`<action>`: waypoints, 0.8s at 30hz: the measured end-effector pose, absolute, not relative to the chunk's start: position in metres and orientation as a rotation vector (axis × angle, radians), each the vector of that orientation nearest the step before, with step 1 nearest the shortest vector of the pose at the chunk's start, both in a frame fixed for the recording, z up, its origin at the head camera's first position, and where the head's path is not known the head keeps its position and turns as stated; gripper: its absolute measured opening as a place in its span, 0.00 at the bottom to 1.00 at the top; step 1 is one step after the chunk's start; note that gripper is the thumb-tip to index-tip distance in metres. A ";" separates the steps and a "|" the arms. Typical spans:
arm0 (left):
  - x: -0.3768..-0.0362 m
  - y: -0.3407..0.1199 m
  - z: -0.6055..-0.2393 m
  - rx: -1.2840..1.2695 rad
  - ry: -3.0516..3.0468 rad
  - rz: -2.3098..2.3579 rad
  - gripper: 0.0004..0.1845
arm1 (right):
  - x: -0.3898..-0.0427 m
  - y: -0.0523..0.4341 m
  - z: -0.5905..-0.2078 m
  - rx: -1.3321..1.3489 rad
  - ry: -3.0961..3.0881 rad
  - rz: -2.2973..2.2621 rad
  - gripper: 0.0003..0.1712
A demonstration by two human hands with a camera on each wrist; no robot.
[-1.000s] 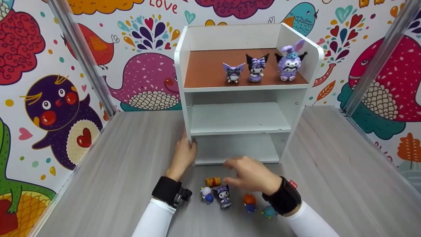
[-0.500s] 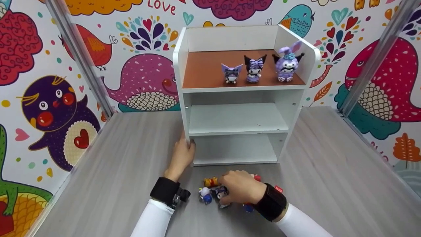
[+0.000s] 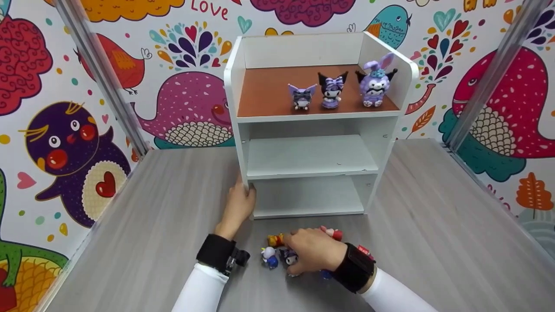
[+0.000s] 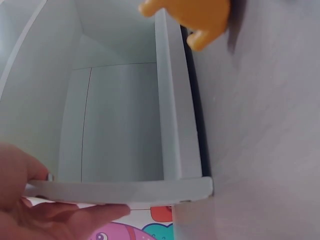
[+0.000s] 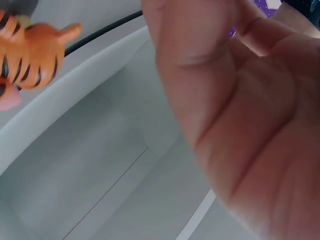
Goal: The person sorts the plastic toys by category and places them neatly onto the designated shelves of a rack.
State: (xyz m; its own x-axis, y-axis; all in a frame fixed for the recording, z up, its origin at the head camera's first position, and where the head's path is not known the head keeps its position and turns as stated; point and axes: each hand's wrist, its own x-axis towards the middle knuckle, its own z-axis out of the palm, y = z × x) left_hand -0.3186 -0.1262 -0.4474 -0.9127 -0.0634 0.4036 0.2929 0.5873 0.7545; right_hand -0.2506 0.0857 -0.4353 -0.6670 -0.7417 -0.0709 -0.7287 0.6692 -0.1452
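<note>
My left hand [image 3: 239,203] grips the lower left side panel of a white shelf unit [image 3: 305,175]; in the left wrist view the thumb lies inside the panel [image 4: 125,191] and the fingers outside. On the table, my right hand [image 3: 318,250] pinches a black-and-purple figurine [image 3: 289,258] with pointed ears, thumb on the near side and fingers on the far side, partly covering it. Close by lie a white-and-blue figurine [image 3: 269,258], a yellow-and-red figurine [image 3: 275,240] and a pink-and-red figurine [image 3: 331,233]. An orange striped figurine [image 5: 35,55] shows in the right wrist view.
Three purple figurines stand on the brown top shelf: a small winged-eared one [image 3: 302,97], a bow-wearing one [image 3: 332,90] and a larger long-eared one [image 3: 375,82]. Part of a blue thing [image 3: 326,274] peeks out under my right wrist. Patterned walls enclose the grey table [image 3: 186,182].
My right hand has come down and toward me, from before the bottom shelf to the black-and-purple figurine, and its fingers have closed around it. My left hand keeps its grip on the shelf unit.
</note>
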 end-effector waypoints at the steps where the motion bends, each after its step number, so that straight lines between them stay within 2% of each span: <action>1: -0.319 -0.126 -0.448 -0.183 -2.432 -1.260 0.31 | -0.250 0.085 -0.435 -1.211 2.746 -0.141 0.25; 11: -0.320 -0.126 -0.450 -0.180 -2.432 -1.268 0.33 | -0.251 0.086 -0.438 -1.266 2.674 -0.192 0.31; 18: -0.320 -0.125 -0.448 -0.200 -2.440 -1.303 0.35 | -0.257 0.100 -0.421 -1.281 2.686 -0.374 0.26; 24: -0.321 -0.127 -0.449 -0.205 -2.423 -1.228 0.33 | -0.261 0.111 -0.406 -1.370 2.664 -0.566 0.23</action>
